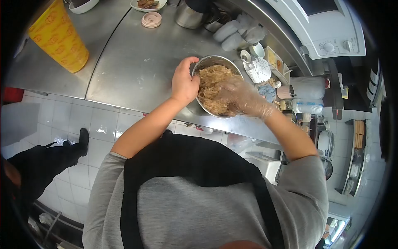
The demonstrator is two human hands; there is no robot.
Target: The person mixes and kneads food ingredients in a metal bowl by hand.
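A round metal bowl (200, 62) rests on the steel counter, partly filled with a brown, shredded-looking wet mixture (212, 79). My left hand (185, 82) is bare and grips the bowl's left rim, thumb toward the inside. Over the bowl's right side, my right hand (245, 98) wears a clear plastic glove, its fingers down in the mixture. Motion blurs those fingers and the mixture partly hides them, so their grip does not show.
A tall yellow patterned cup (62, 37), a pink lid (151, 20) and a metal pot (188, 15) stand on the steel counter (137, 62). Small containers (273, 60) line the right side below a white microwave (327, 33). Another person's dark-clothed leg (49, 162) is at left.
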